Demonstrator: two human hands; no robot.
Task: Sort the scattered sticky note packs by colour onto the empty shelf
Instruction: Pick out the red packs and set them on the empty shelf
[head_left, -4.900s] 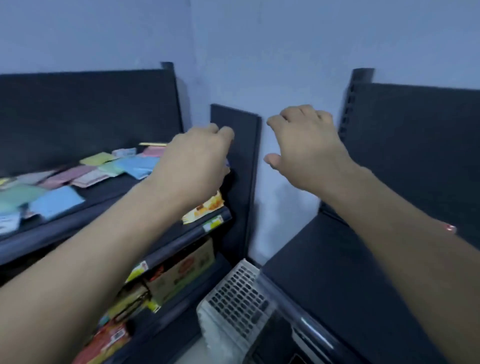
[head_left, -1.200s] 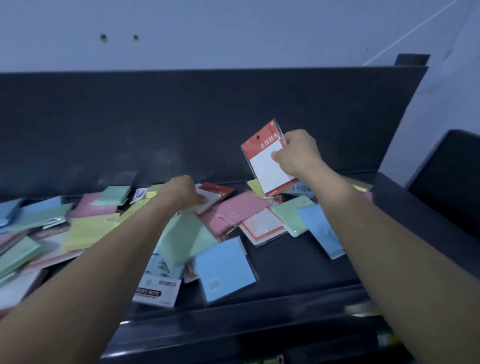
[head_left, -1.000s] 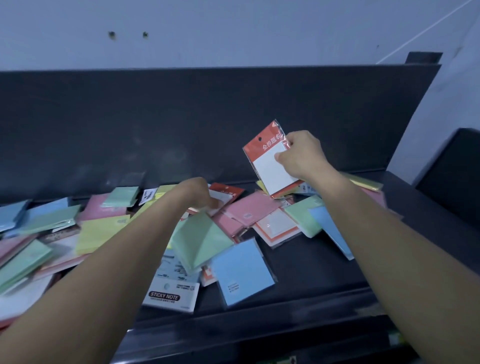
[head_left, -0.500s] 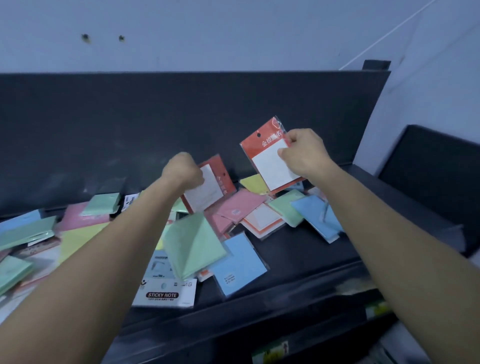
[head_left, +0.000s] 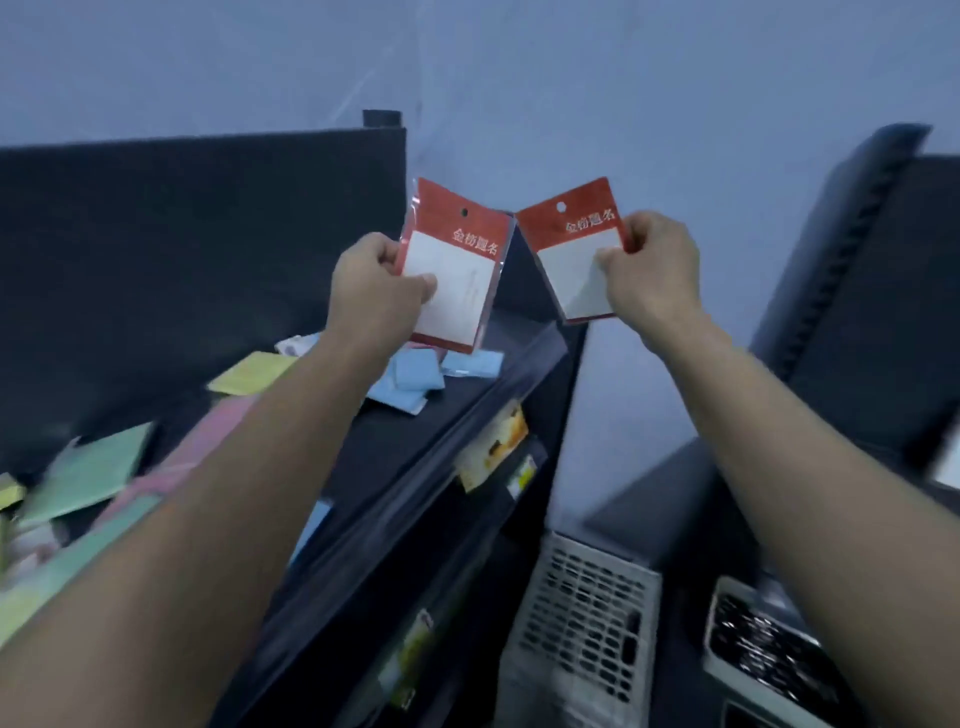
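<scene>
Up high, open air surrounds two raised packs, inner top corners close at 12 o'clock. Left hand (head_left: 376, 288) grip pinches a red-header sticky note pack (head_left: 457, 270) by its left edge; right hand (head_left: 649, 270) grip pinches a second red-header pack (head_left: 576, 260) by its right edge. Pastel packs (head_left: 410, 376) are scattered on the dark shelf (head_left: 415, 431) at 8 o'clock; bare shelf (head_left: 670, 499) at 4 o'clock.

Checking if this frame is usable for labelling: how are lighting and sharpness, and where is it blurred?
Head view: dim, bluish light, no strong glare; the red-topped pack in the left hand and the second red-topped pack in the right hand are fairly sharp; same view, the loose packs at lower left and the frame's right edge are motion-smeared.
</scene>
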